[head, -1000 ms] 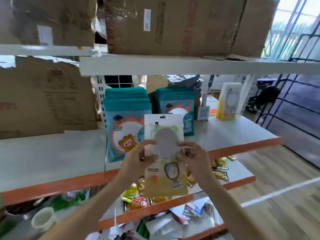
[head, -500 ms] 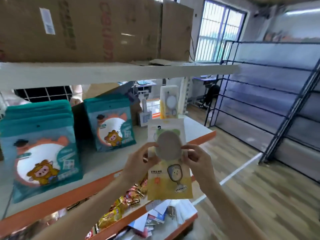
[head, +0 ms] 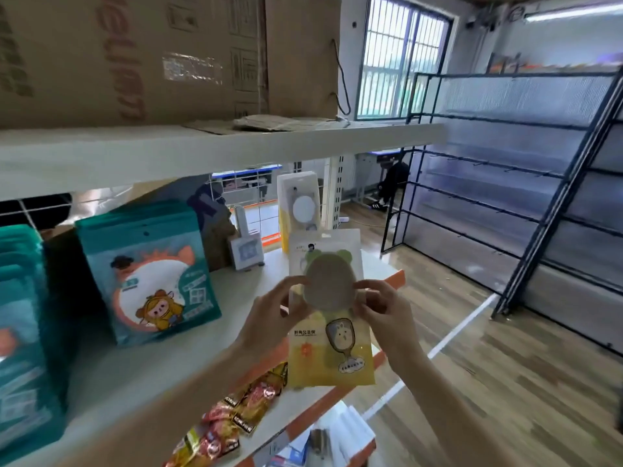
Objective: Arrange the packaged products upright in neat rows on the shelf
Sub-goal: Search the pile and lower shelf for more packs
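I hold a flat yellow-and-white packet (head: 332, 345) with a bear-shaped mirror upright in front of the shelf (head: 236, 332). My left hand (head: 273, 315) pinches its left edge and my right hand (head: 381, 308) pinches its right edge. A like yellow packet (head: 300, 210) stands upright at the shelf's far right end. Teal pouches with a cartoon animal stand in rows: one stack (head: 151, 274) at the middle, another (head: 23, 332) at the far left.
A small white device (head: 245, 244) stands between the teal pouches and the far yellow packet. Cardboard boxes (head: 135, 55) fill the upper shelf. Snack packets (head: 236, 419) lie on the lower shelf. A black empty rack (head: 539, 183) stands at the right over wooden floor.
The view has swung right along the shelf. Both hands keep the yellow packet between them, now closer to the shelf's right end and the far yellow packet.
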`<state>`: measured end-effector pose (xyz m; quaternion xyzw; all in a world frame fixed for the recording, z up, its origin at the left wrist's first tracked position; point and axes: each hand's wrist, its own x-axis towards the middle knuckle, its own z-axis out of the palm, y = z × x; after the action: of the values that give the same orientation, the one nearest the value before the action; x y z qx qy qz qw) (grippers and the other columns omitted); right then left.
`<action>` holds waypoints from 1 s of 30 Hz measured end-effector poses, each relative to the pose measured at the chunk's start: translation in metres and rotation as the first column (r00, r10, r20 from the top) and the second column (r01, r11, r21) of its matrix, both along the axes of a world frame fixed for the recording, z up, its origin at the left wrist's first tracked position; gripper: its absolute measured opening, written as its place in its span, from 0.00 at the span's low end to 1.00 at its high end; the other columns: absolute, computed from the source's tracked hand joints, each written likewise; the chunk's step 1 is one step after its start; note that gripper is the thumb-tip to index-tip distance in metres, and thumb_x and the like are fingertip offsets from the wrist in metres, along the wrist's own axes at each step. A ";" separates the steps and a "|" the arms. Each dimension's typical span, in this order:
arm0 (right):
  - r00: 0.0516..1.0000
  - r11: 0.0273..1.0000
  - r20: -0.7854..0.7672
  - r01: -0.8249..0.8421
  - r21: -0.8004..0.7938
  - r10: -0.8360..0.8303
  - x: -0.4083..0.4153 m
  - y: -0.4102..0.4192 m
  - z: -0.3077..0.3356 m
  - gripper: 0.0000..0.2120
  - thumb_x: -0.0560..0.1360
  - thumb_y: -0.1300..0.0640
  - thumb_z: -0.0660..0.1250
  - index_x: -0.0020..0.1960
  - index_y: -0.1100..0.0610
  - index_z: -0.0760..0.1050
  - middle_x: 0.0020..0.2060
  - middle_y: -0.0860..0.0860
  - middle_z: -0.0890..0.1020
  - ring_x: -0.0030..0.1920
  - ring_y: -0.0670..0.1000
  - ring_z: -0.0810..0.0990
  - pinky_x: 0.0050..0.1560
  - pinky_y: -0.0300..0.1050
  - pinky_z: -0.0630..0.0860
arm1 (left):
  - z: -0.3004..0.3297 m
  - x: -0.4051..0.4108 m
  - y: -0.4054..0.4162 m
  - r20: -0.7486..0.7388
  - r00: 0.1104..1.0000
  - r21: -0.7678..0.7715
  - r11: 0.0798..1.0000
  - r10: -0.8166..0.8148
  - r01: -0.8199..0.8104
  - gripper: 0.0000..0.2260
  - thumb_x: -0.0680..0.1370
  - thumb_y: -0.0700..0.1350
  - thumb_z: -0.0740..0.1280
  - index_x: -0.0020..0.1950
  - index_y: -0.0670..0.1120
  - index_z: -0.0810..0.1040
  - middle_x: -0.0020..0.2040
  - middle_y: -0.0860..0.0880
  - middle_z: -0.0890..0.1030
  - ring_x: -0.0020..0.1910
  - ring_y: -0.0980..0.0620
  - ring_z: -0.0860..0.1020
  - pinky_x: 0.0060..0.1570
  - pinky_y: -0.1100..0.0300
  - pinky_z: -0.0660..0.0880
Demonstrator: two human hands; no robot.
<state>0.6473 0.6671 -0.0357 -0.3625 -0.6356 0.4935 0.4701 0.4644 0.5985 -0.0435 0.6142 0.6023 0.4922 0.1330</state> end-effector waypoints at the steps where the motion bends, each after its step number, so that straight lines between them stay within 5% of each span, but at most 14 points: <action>1: 1.000 1.000 -0.011 -0.001 -0.013 0.001 -0.005 0.013 -0.001 0.10 0.75 0.67 0.66 0.47 0.53 0.78 0.36 0.53 0.84 0.36 0.51 0.82 0.39 0.48 0.80 | 0.000 -0.003 0.013 -0.006 1.000 0.012 1.000 -0.004 0.004 0.16 0.72 0.45 0.71 0.58 0.55 0.73 0.37 0.57 0.80 0.35 0.65 0.79 0.37 0.68 0.76; 11: 0.984 0.985 0.170 -0.083 0.154 0.057 -0.068 0.162 0.002 0.17 0.72 0.71 0.67 0.45 0.47 0.78 0.41 0.47 0.83 0.39 0.47 0.82 0.38 0.40 0.78 | -0.012 -0.051 0.137 0.013 0.989 0.078 0.986 0.148 -0.148 0.16 0.72 0.44 0.71 0.59 0.47 0.73 0.39 0.53 0.80 0.35 0.60 0.80 0.33 0.72 0.74; 24: 0.968 0.975 0.242 -0.120 0.188 0.073 -0.118 0.243 -0.041 0.15 0.73 0.67 0.67 0.53 0.50 0.74 0.41 0.53 0.83 0.40 0.52 0.82 0.41 0.49 0.80 | -0.040 -0.075 0.210 0.010 0.949 0.076 0.946 0.316 -0.316 0.17 0.70 0.38 0.73 0.57 0.42 0.76 0.37 0.52 0.78 0.30 0.71 0.74 0.29 0.77 0.68; 30: 0.968 0.959 0.248 -0.111 0.262 0.044 -0.133 0.270 -0.053 0.16 0.72 0.71 0.66 0.55 0.55 0.73 0.35 0.48 0.76 0.35 0.48 0.75 0.39 0.45 0.75 | -0.048 -0.080 0.233 -0.102 0.927 0.129 0.929 0.361 -0.347 0.17 0.72 0.32 0.69 0.60 0.42 0.74 0.37 0.53 0.77 0.33 0.56 0.75 0.34 0.78 0.69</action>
<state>0.5143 0.9366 -0.0891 -0.3255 -0.7638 0.3715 0.4154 0.3843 0.8319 -0.0915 0.5310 0.6827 0.5011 -0.0293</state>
